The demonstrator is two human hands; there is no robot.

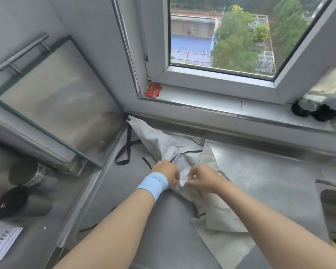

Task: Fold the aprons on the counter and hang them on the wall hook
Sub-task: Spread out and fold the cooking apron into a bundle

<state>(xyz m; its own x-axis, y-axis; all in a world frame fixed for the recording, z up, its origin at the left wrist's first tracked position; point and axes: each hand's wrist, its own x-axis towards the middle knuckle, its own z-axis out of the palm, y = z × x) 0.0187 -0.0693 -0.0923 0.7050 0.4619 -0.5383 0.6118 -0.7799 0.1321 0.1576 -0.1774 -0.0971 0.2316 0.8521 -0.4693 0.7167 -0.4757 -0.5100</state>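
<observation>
A pale grey apron [169, 144] lies crumpled on the steel counter [260, 171], reaching back into the corner under the window. Its black straps [124, 150] trail to the left. My left hand [168, 172], with a light blue wristband, pinches the cloth near a strap. My right hand [201, 178] pinches a fold of the same cloth just beside it. A second beige piece of cloth [219, 216] lies under my right forearm, toward the counter's front. No wall hook is in view.
A glass panel [56, 101] with a metal handle leans at the left. A sink [334, 214] sits at the right edge. Dark jars [316, 109] and a red packet [153, 90] rest on the window sill. Bottles and a paper sheet [2, 241] lie lower left.
</observation>
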